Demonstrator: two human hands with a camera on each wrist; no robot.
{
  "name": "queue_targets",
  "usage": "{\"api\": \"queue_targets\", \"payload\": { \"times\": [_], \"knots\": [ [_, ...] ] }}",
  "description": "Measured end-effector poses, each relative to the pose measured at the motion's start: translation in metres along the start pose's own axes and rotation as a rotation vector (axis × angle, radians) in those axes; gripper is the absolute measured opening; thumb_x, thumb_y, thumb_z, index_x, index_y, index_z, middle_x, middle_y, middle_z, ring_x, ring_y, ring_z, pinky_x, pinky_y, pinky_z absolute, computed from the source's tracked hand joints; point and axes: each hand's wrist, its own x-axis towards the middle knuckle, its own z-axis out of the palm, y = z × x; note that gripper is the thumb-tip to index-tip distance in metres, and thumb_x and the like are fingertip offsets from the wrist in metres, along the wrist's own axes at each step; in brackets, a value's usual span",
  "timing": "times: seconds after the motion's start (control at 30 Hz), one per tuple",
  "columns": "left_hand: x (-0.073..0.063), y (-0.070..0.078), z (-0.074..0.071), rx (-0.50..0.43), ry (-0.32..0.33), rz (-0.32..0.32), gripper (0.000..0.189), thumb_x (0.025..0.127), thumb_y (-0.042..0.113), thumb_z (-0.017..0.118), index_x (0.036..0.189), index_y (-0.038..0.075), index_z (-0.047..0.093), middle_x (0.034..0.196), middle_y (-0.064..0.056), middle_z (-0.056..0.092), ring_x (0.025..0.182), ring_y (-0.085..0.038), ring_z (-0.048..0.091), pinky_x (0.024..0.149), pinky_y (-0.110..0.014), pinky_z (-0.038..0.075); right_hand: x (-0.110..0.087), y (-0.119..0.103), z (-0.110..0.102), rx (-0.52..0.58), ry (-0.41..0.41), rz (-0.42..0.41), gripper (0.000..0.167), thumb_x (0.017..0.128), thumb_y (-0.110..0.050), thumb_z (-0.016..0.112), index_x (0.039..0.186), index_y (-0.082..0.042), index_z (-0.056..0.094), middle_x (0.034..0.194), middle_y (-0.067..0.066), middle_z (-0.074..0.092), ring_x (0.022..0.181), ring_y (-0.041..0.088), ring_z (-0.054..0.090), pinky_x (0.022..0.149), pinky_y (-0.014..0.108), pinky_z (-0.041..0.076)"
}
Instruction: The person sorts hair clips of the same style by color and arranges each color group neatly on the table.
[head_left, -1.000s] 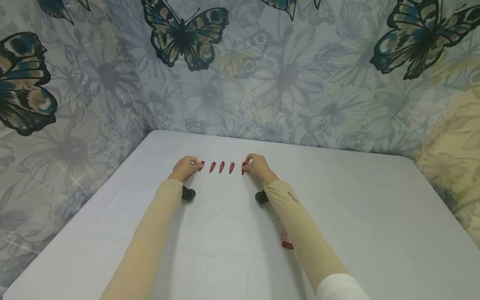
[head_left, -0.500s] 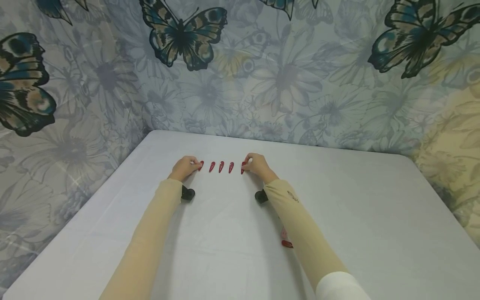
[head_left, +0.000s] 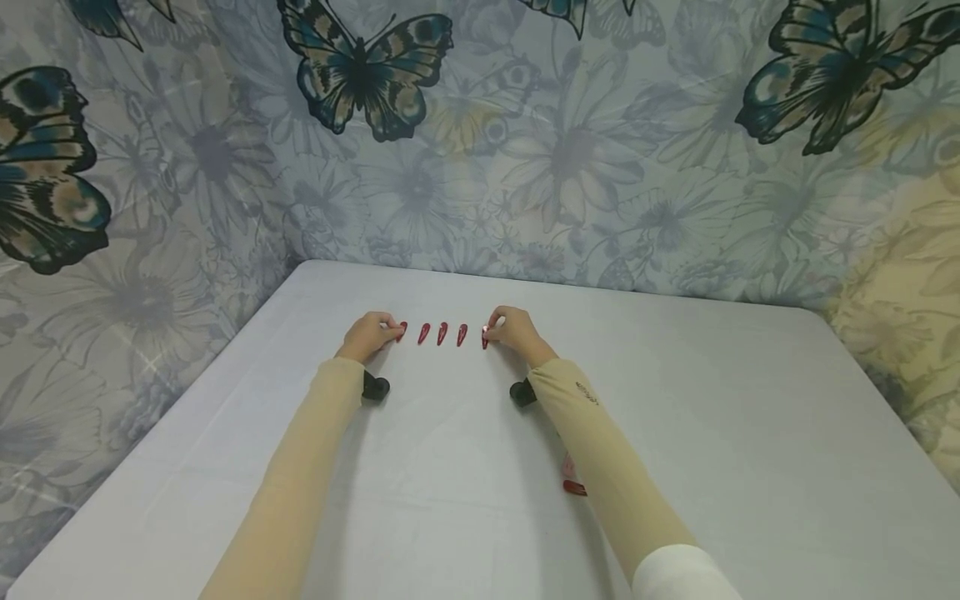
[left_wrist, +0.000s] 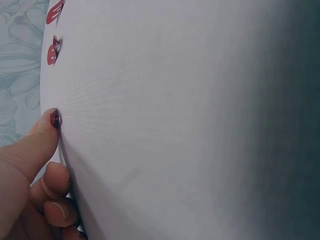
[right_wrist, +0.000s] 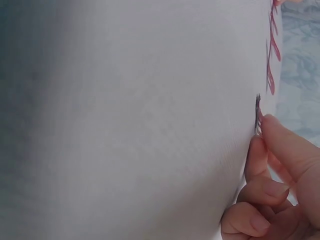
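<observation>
Red snap hair clips lie in a row across the white table, seen in the head view. At the row's left end my left hand (head_left: 367, 335) pinches the outermost hair clip (head_left: 403, 328); the left wrist view has the thumb over this clip (left_wrist: 55, 119), which is partly covered. My right hand (head_left: 516, 332) holds the hair clip at the right end (head_left: 484, 341) between thumb and index finger, and its metal edge (right_wrist: 258, 107) stands out in the right wrist view. Between the hands are a left clip (head_left: 424, 333), a middle clip (head_left: 442, 334) and a right clip (head_left: 462, 335).
Beside my right forearm lies another red hair clip (head_left: 574, 488), with a pinkish item (head_left: 567, 467) just behind it; the sleeve partly hides both. A butterfly-patterned wall covering (head_left: 570, 167) rises behind the far edge of the white table (head_left: 712, 417).
The clip in my right fingers has tilted slightly and now catches a pale glint. My left hand and the three clips between stay as they were.
</observation>
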Motion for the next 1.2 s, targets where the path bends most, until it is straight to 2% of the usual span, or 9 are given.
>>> {"api": "queue_targets", "payload": {
  "times": [0.03,0.17,0.47,0.77,0.93,1.0,1.07,1.17,1.2],
  "knots": [
    [0.0,0.0,0.0,0.002,-0.002,-0.001,0.023,0.096,0.027,0.063,0.093,0.004,0.064,0.053,0.007,0.042,0.055,-0.009,0.041,0.061,-0.026,0.032,-0.012,-0.009,-0.006,-0.002,-0.016,0.008,0.017,0.088,-0.015,0.072,0.096,-0.004,0.062,0.118,0.017,0.063,0.086,0.02,0.05,0.074,0.028,0.042],
    [-0.001,0.002,-0.001,0.008,-0.007,-0.003,0.023,0.096,0.027,0.063,0.092,0.005,0.064,0.053,0.007,0.043,0.056,-0.01,0.041,0.062,-0.026,0.032,-0.024,-0.013,-0.009,-0.008,0.003,-0.03,0.017,0.089,-0.014,0.071,0.097,-0.003,0.061,0.109,0.016,0.063,0.082,0.018,0.045,0.075,0.027,0.039],
    [-0.001,0.0,-0.001,-0.004,-0.019,0.0,0.023,0.097,0.026,0.062,0.094,0.003,0.064,0.055,0.006,0.044,0.056,-0.01,0.042,0.062,-0.026,0.033,-0.02,-0.012,-0.005,0.014,-0.009,0.002,0.025,0.087,-0.014,0.072,0.105,-0.003,0.059,0.119,0.018,0.063,0.092,0.022,0.05,0.086,0.035,0.043],
    [-0.001,0.001,-0.001,0.007,-0.023,0.01,0.024,0.097,0.027,0.062,0.095,0.003,0.064,0.054,0.006,0.045,0.056,-0.01,0.042,0.061,-0.026,0.033,-0.028,-0.014,-0.007,0.008,0.001,-0.009,0.023,0.086,-0.013,0.073,0.103,-0.003,0.059,0.112,0.017,0.064,0.089,0.021,0.05,0.09,0.037,0.044],
    [0.002,0.002,0.0,0.016,-0.017,0.006,0.023,0.096,0.028,0.062,0.093,0.005,0.063,0.054,0.007,0.044,0.056,-0.01,0.041,0.061,-0.026,0.033,-0.014,-0.006,-0.004,-0.038,-0.058,0.005,0.036,0.086,-0.02,0.075,0.114,-0.003,0.06,0.129,0.016,0.06,0.115,0.027,0.056,0.103,0.04,0.042],
    [0.002,0.002,0.0,0.016,-0.017,0.009,0.023,0.096,0.028,0.062,0.093,0.005,0.063,0.054,0.007,0.044,0.056,-0.01,0.041,0.061,-0.026,0.033,0.019,0.021,0.008,-0.087,-0.047,-0.047,0.045,0.081,-0.031,0.08,0.113,-0.005,0.061,0.127,0.016,0.061,0.112,0.025,0.058,0.097,0.036,0.046],
    [0.002,0.002,0.0,0.017,-0.017,0.012,0.023,0.096,0.028,0.062,0.092,0.005,0.062,0.053,0.007,0.044,0.056,-0.01,0.041,0.061,-0.026,0.032,0.04,0.037,0.014,-0.132,-0.058,-0.068,0.053,0.077,-0.039,0.083,0.113,-0.006,0.061,0.122,0.015,0.063,0.106,0.023,0.059,0.092,0.034,0.048],
    [0.002,0.0,-0.001,0.017,-0.013,0.008,0.023,0.096,0.028,0.062,0.092,0.005,0.062,0.053,0.007,0.043,0.057,-0.01,0.041,0.061,-0.026,0.032,0.049,0.039,0.014,-0.161,-0.112,-0.024,0.058,0.076,-0.038,0.083,0.117,-0.005,0.059,0.113,0.016,0.067,0.101,0.025,0.06,0.091,0.036,0.048],
    [0.002,-0.001,0.0,0.017,-0.011,0.005,0.023,0.096,0.028,0.062,0.092,0.005,0.062,0.053,0.007,0.043,0.057,-0.011,0.041,0.061,-0.026,0.032,0.034,0.025,0.006,-0.163,-0.149,0.007,0.057,0.08,-0.034,0.081,0.122,-0.004,0.058,0.114,0.016,0.068,0.105,0.026,0.061,0.097,0.038,0.047]
  ]
}}
